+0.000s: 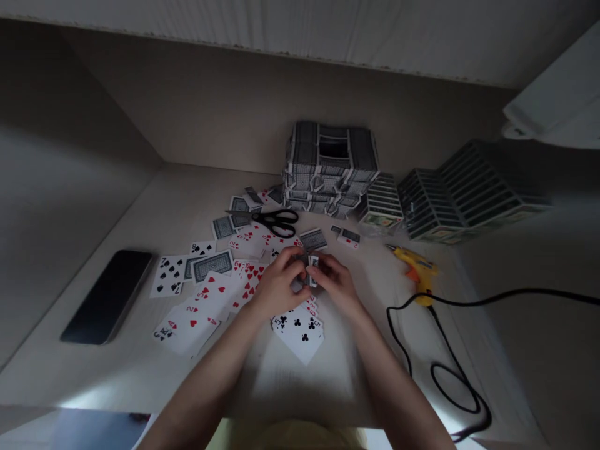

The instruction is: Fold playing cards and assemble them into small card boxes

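Note:
Between my two hands is a small folded playing card (314, 270), pinched by the fingers of both. My left hand (281, 281) is curled around its left side, while my right hand (335, 281) presses it with the thumb on the near face. Just below lies a fanned pile of playing cards (300, 331) with a five of clubs on top. More loose cards (206, 297), some face up and some face down, spread to the left. Black-handled scissors (276, 220) rest on cards beyond my left hand. Small folded card pieces (348, 237) lie past my right hand.
A boxy structure built of folded cards (328, 169) stands at the back. Right of it are stacked card boxes (450, 206). A yellow glue gun (419, 269) with a looping black cable (450, 369) lies on the right. A dark phone (107, 297) lies far left on the table (135, 212).

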Motion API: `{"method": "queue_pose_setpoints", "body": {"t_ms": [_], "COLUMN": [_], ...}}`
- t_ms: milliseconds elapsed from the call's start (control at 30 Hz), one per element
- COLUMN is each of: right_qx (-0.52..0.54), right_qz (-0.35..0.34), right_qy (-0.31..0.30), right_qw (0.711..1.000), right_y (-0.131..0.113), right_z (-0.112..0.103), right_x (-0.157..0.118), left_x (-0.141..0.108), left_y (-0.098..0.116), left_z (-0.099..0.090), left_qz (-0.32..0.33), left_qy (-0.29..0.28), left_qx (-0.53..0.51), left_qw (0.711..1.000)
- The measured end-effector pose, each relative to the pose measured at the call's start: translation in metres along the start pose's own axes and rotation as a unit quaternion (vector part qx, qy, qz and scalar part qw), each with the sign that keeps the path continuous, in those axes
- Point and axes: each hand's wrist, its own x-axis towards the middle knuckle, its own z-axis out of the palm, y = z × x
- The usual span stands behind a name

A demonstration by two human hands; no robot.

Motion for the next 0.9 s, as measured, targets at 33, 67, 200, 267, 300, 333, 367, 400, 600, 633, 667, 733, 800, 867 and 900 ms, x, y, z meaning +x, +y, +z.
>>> {"method": "queue_pose_setpoints", "body": {"t_ms": [33,67,200,267,300,333,367,400,600,633,667,733,800,867,900], "right_qx": [-0.001,0.001,0.041,0.074,0.089,0.102,0.113,0.123,0.208,0.22,0.232,0.258,0.279,0.297,0.307], "right_qz": [0.0,0.0,0.022,0.039,0.046,0.05,0.055,0.06,0.117,0.124,0.13,0.138,0.144,0.15,0.152], "right_qy": [0.0,-0.001,-0.004,-0.007,-0.008,-0.012,-0.016,-0.022,-0.078,-0.082,-0.083,-0.083,-0.079,-0.073,-0.068], "right_qw": [1.0,1.0,0.999,0.996,0.995,0.993,0.992,0.99,0.968,0.964,0.96,0.953,0.946,0.94,0.937], "right_y": [0.001,0.001,-0.001,-0.004,-0.005,-0.006,-0.007,-0.007,-0.002,-0.001,-0.001,-0.003,-0.005,-0.008,-0.009], "right_z": [0.001,0.001,0.003,0.003,0.003,0.003,0.003,0.003,0.004,0.005,0.006,0.008,0.009,0.011,0.011], "right_x": [0.0,0.0,0.001,0.001,0.001,0.001,0.001,0.001,-0.001,-0.002,-0.002,-0.002,-0.003,-0.003,-0.003], "left_x": [0.0,0.0,0.0,0.0,0.001,0.002,0.002,0.003,0.002,0.002,0.002,0.001,0.0,0.0,0.0], "left_y": [0.0,0.0,-0.001,-0.002,-0.002,-0.002,-0.002,-0.002,-0.001,-0.001,-0.001,-0.002,-0.003,-0.003,-0.003], "left_z": [0.0,0.001,0.002,0.002,0.002,0.001,0.001,0.0,-0.005,-0.005,-0.004,-0.003,-0.002,0.0,0.001], "left_qz": [0.001,0.002,0.003,-0.004,-0.008,-0.011,-0.012,-0.011,0.016,0.017,0.017,0.019,0.026,0.034,0.037], "left_qy": [-0.001,-0.002,-0.004,0.003,0.006,0.006,0.004,-0.001,-0.006,-0.002,0.002,0.009,0.015,0.024,0.029], "left_qx": [0.003,0.005,-0.004,-0.026,-0.037,-0.046,-0.052,-0.055,-0.051,-0.051,-0.052,-0.056,-0.062,-0.069,-0.073], "left_qw": [1.0,1.0,1.0,1.0,0.999,0.999,0.999,0.998,0.999,0.999,0.998,0.998,0.998,0.997,0.996]}}
